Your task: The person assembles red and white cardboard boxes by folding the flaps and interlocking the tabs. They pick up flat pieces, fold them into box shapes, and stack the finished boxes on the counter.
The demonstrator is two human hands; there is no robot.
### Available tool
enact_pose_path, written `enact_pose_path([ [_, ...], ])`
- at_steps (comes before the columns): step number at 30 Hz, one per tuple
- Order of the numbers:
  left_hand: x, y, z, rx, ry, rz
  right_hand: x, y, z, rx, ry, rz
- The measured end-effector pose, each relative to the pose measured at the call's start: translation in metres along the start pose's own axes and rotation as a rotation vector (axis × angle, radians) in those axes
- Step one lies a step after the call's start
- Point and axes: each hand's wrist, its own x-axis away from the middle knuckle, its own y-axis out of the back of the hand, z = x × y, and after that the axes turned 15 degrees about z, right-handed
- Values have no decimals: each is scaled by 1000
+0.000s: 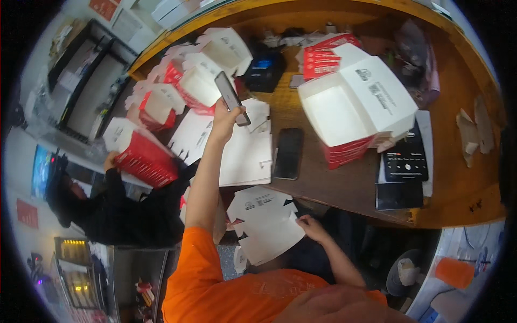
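My left hand [225, 119] is stretched out over the table with its fingers wrapped round a grey smartphone [230, 97]. Below the phone lies a stack of flat white box blanks [249, 159]. Close to my body, my right hand [314, 229] pinches the right edge of a white box blank [267, 223], unfolded, with printing near its top and dark notches at its sides. A second phone [289, 153], black-screened, rests on the table between the stack and a cluster of folded red-and-white boxes [336, 116].
More open red-and-white boxes [202, 81] crowd the table's far left. A black device [265, 70] stands behind the phones. Dark flat items [405, 161] lie at the right. A person in black [124, 210] at the left touches a red box [142, 156]. A raised wooden rim [458, 32] borders the table.
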Motion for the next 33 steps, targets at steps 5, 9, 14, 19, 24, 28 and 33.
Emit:
enact_pose_path([
  [5, 46, 32, -21, 225, -144, -225, -7, -4, -12, -17, -22, 4],
  [9, 63, 29, -20, 284, -230, -321, -6, -6, -13, 5, 25, 17],
  [14, 40, 18, -5, 90, -210, -313, -4, -8, -12, 46, 16, -24],
  [19, -26, -24, -32, -429, -90, -154, -7, -4, -17, 24, 19, -8],
  [24, -106, -49, 23, -828, -34, -42, -4, -5, -6, 22, -58, 13],
  [28, -126, -85, 33, -899, 417, 52, 5, 2, 8, -19, -71, 8],
  [33, -137, -69, 74, -893, 496, 58, -18, -4, -33, 34, 11, -4],
])
